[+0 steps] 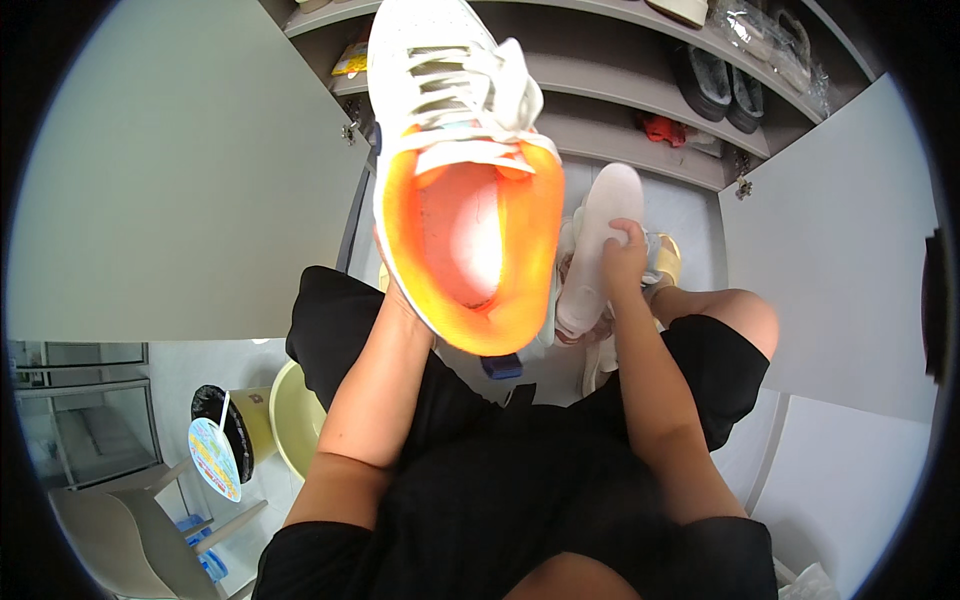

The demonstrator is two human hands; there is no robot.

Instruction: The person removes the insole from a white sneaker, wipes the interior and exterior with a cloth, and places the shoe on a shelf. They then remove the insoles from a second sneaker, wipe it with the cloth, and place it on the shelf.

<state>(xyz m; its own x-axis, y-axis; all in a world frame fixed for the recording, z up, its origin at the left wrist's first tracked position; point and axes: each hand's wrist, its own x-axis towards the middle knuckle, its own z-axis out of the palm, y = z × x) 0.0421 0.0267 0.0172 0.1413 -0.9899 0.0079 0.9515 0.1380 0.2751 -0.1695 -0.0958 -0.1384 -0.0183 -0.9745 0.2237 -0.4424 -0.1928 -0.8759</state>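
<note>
My left hand (400,292) holds up a white lace-up sneaker (450,82) with a bright orange lining, its opening facing me and its toe pointing away. The shoe hides most of the fingers, and strong light washes out part of the inside. In my right hand (625,259) is a long pale insole (615,195), tilted, with the fingers gripping its side near the middle. Behind and below the insole, several light-coloured shoes (598,367) lie partly hidden on the floor between my legs. A dark blue object (501,366) shows just under the sneaker's heel.
Ahead stands a shoe cabinet with curved-looking shelves (592,135), holding dark slippers (709,82) and bagged shoes. Its doors (202,172) swing out on both sides. At lower left are a pale green basin (289,420), a lined bin (251,420) and a chair (127,532).
</note>
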